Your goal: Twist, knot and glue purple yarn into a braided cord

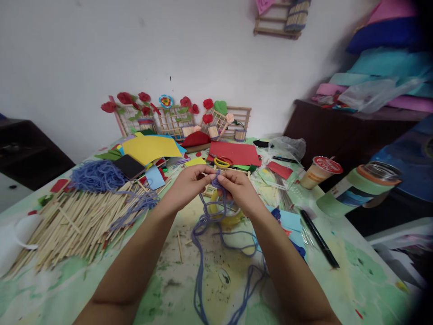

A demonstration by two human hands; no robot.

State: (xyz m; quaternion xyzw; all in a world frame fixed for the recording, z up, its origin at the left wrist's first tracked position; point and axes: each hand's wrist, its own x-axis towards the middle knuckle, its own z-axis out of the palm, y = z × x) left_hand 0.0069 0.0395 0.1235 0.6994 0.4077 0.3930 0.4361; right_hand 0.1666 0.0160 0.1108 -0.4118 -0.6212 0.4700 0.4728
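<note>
Purple-blue yarn [204,220] is pinched between my two hands above the middle of the table, and its loose strands trail down toward me. My left hand [192,184] closes thumb and forefinger on it from the left. From the right, my right hand [238,187] pinches the same yarn, fingertips close to those of the left. Under the hands is a roll of yellowish tape [233,219], partly covered by yarn. Just behind the fingertips lie scissors with yellow and red handles [223,161].
Left are a heap of thin wooden sticks [67,230], a yarn bundle [98,175] and a white cup [20,239]. Right are a drink cup [320,172], a green bottle [355,192] and a black pen [320,239]. Coloured paper [149,150] and stick-and-flower crafts [174,119] stand behind.
</note>
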